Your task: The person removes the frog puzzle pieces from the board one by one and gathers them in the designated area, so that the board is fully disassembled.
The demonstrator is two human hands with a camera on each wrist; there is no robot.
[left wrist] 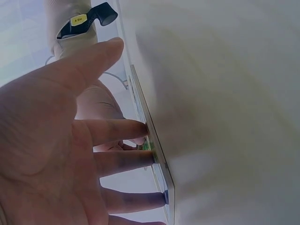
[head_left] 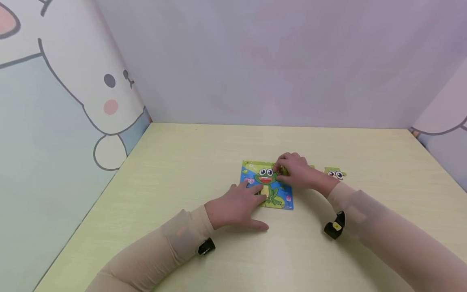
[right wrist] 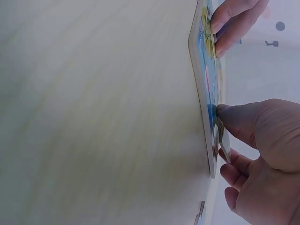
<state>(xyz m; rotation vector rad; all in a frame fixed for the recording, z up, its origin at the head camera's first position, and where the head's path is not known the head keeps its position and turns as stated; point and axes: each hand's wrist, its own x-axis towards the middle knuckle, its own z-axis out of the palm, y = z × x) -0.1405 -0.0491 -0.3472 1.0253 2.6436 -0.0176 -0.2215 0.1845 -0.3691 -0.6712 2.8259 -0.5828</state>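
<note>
A flat frog jigsaw puzzle point(head_left: 286, 193) in a thin tray lies on the table, bright green and blue. My left hand point(head_left: 237, 206) rests its spread, fairly straight fingertips on the puzzle's left and lower part, thumb out to the side. At the upper right corner, my right hand point(head_left: 297, 172) pinches a puzzle piece point(right wrist: 224, 143) between thumb and fingers. In the right wrist view that piece stands tilted, one edge at the tray surface. Its picture is mostly hidden by my fingers.
A loose puzzle piece point(head_left: 335, 173) with printed eyes lies on the pale wooden table point(head_left: 197, 162), right of the puzzle. Part of something green point(head_left: 312, 166) shows behind my right hand. Printed cartoon panels point(head_left: 109, 61) stand around the table.
</note>
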